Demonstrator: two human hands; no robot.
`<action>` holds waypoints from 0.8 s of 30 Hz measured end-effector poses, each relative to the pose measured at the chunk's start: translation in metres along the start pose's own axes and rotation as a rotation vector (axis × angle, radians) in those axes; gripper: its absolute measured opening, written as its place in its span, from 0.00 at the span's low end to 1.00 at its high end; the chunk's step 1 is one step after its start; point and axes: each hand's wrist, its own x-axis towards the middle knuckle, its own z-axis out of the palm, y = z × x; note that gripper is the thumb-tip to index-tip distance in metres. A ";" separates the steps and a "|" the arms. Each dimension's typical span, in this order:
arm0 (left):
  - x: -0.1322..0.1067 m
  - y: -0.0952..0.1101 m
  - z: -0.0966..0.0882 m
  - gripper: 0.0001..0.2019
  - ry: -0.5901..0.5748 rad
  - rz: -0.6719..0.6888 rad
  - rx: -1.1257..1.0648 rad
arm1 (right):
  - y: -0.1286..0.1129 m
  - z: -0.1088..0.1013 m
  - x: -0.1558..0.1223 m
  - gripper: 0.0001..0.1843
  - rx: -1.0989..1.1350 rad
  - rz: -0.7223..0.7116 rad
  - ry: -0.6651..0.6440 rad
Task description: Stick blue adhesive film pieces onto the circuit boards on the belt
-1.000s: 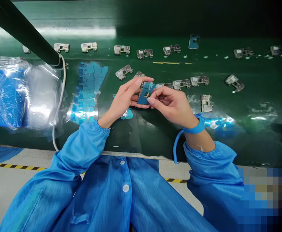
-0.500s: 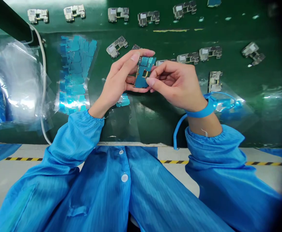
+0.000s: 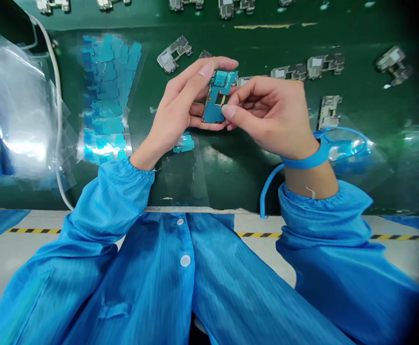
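Left hand (image 3: 175, 98) curled nearly closed, I pinch a blue-filmed circuit board (image 3: 214, 113) in the air above the green table (image 3: 231, 182), my right hand (image 3: 270, 115) gripping its other edge.

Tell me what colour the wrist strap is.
The wrist strap is bright blue; it shows best in the head view.

A small printed circuit board (image 3: 214, 113) is sitting between both hands, its long axis running nearly upright in view and leaning slightly. Blue film (image 3: 212, 112) is covering most of its face, bending around a small rectangular cutout (image 3: 221, 99) with dark interior and gold-coloured edging. The left hand (image 3: 175, 108) is supporting it from the left and beneath; the right hand (image 3: 267, 112) is pinching its right edge.
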 end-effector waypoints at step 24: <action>0.007 -0.007 -0.009 0.15 -0.063 0.016 0.018 | -0.006 -0.001 0.000 0.26 0.001 0.072 -0.010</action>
